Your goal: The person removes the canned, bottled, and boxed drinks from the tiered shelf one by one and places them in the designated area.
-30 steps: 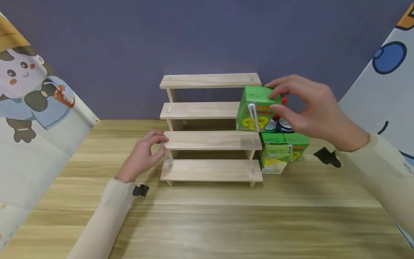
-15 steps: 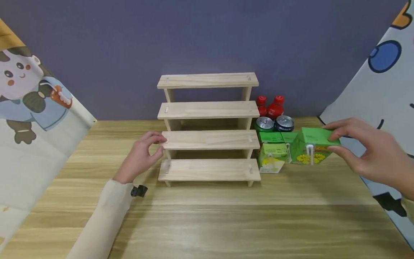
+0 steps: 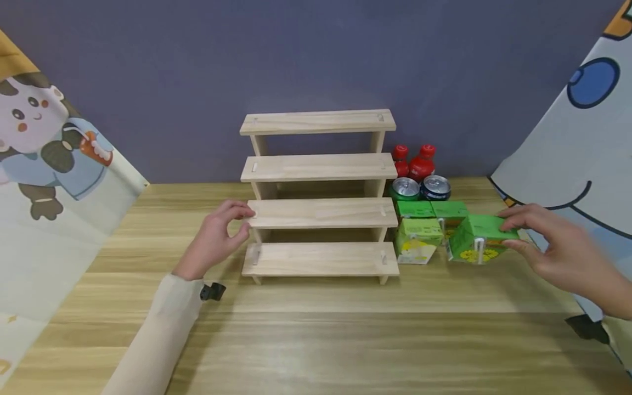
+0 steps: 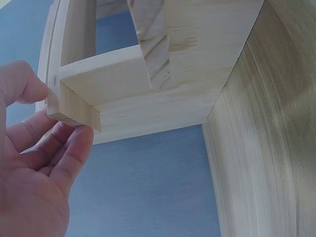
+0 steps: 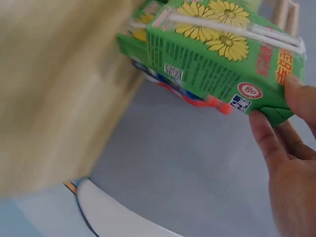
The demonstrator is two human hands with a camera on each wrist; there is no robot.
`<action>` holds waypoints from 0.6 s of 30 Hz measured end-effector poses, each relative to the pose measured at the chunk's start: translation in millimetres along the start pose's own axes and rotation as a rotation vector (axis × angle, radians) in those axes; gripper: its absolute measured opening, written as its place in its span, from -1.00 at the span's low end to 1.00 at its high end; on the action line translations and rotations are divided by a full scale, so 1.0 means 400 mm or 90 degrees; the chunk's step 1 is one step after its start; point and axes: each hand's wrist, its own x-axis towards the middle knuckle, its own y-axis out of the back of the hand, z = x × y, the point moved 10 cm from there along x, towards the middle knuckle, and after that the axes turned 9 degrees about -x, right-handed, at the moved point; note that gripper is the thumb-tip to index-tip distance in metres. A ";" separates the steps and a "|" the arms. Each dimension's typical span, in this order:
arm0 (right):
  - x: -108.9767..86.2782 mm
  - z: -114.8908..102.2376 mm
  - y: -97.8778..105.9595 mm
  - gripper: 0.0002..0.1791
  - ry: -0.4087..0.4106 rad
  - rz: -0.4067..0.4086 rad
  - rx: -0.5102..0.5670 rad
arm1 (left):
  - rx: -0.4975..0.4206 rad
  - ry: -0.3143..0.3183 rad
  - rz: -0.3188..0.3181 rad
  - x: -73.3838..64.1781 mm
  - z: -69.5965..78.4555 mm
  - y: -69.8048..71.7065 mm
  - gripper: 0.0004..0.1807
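Note:
My right hand (image 3: 568,258) pinches the upper end of a green drink carton (image 3: 479,238) printed with yellow flowers, a wrapped straw stuck on its front. The carton is upright, low over the table beside the other cartons. In the right wrist view the thumb and fingertips grip the end of this drink carton (image 5: 212,59). My left hand (image 3: 214,238) holds the left end of a board on the four-step wooden display shelf (image 3: 321,213). The left wrist view shows the thumb on one face of the shelf board (image 4: 74,111) and curled fingers against its underside.
Right of the shelf stand green cartons (image 3: 450,209), a yellow-green carton (image 3: 418,241), two cans (image 3: 434,186) and two red-capped bottles (image 3: 422,163). A dark blue wall (image 3: 316,55) rises behind, with printed panels (image 3: 558,148) at both sides of the wooden table (image 3: 316,340).
The right hand has carried the green carton from beside the upper shelf steps rightward and down, close to the table by the other cartons. The left hand stays on the shelf.

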 end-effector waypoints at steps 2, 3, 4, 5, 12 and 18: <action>-0.003 0.007 -0.031 -0.42 0.005 -0.006 0.012 | 0.000 0.000 -0.002 -0.001 0.000 -0.004 -0.79; -0.004 0.010 -0.045 -0.42 0.007 -0.006 0.019 | -0.001 0.000 -0.002 -0.001 0.000 -0.005 -0.79; -0.004 0.011 -0.057 -0.41 0.010 -0.005 0.031 | -0.002 -0.002 -0.001 -0.001 0.000 -0.006 -0.79; -0.004 0.012 -0.068 -0.41 0.011 -0.002 0.044 | -0.002 -0.004 0.000 -0.001 0.001 -0.006 -0.79; -0.012 0.010 -0.099 -0.48 0.017 0.032 0.071 | -0.002 -0.011 0.001 0.003 0.006 -0.008 -0.79; -0.007 0.006 -0.096 -0.49 0.042 0.075 0.112 | -0.001 -0.007 0.002 0.000 0.004 -0.007 -0.79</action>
